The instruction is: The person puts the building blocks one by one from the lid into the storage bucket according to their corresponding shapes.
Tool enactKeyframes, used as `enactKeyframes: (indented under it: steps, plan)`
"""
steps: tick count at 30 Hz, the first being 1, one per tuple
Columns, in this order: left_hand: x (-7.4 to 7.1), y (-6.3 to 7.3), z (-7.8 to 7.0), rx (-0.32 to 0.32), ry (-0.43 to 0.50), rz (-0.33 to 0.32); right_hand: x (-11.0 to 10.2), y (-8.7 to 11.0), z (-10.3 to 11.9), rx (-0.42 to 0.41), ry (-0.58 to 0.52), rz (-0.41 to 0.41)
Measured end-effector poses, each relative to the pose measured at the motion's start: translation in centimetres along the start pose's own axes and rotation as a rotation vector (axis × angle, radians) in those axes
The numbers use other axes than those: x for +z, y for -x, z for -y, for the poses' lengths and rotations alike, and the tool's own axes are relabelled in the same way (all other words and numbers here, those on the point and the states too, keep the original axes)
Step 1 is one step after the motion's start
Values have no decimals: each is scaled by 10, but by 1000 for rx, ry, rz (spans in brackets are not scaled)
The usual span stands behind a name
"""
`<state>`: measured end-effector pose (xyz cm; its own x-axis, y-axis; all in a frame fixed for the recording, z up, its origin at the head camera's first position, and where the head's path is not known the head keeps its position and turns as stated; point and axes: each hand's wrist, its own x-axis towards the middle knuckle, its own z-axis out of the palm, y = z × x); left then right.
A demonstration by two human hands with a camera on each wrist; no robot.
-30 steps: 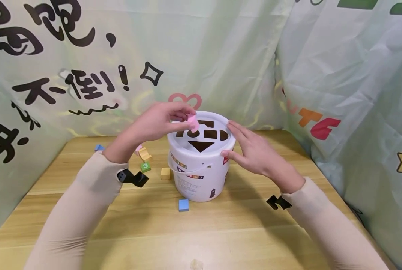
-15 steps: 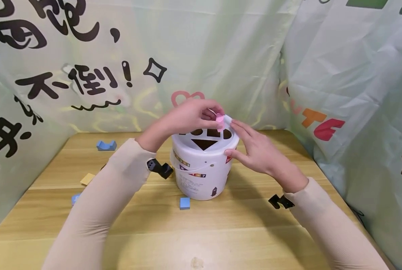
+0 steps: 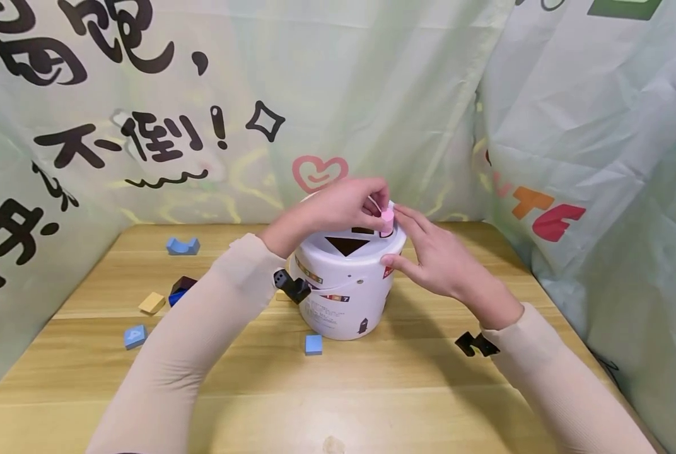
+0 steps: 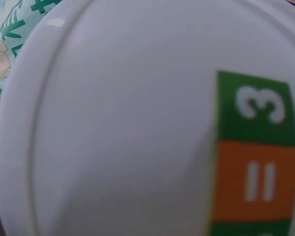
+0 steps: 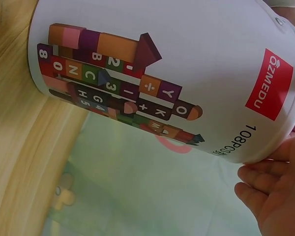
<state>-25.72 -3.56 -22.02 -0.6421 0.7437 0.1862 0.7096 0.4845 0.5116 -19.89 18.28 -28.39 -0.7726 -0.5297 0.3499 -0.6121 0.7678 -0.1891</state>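
In the head view, my left hand (image 3: 346,207) pinches a small pink block (image 3: 387,221) between thumb and fingers. The block stands at the right side of the white bucket's lid (image 3: 320,244), over a D-shaped hole that it partly covers. A triangular hole (image 3: 346,244) shows in front; my left hand hides other holes. My right hand (image 3: 437,260) rests against the right rim of the bucket (image 3: 338,312), fingers extended and thumb on the near side. The right wrist view shows the right fingers (image 5: 258,177) touching the rim. Only the bucket's wall (image 4: 123,113) fills most of the left wrist view.
On the wooden table (image 3: 247,391) lie a blue arch block (image 3: 183,246), a yellow block (image 3: 152,303), a blue numbered block (image 3: 135,337) and dark blocks (image 3: 181,289) partly behind the left sleeve. A blue square block (image 3: 313,345) sits before the bucket. Printed cloth (image 3: 372,94) hangs behind.
My left hand has carried the pink block rightward across the lid, then down to the D-shaped hole. My right hand has stayed on the rim.
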Motion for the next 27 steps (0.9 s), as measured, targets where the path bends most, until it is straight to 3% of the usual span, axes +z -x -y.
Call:
enactKeyframes:
  steps: [8, 14, 27]
  plan:
    - [6, 2, 0, 6, -86, 12, 1, 1, -1, 4, 17, 6]
    - [3, 9, 2, 10, -99, -21, 2, 2, -2, -1, 19, 5]
    - [-7, 32, 13, 31, 12, -78, 8, 2, -3, -40, -42, -35]
